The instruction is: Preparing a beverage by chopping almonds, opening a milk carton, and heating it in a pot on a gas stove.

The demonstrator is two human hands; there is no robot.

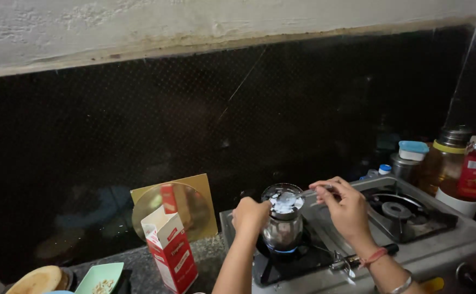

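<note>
Nearest, two forearms reaching over a gas stove (439,239), left hand (250,214) clamped on the side of a small steel pot (283,223) atop the lit burner, right hand (345,204) pinching a spoon (303,194) dipped into it, red-and-white carton (171,251) standing leftward.

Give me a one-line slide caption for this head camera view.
Left hand steadies a small steel pot on a lit stove burner while right hand holds a spoon over it.
</note>
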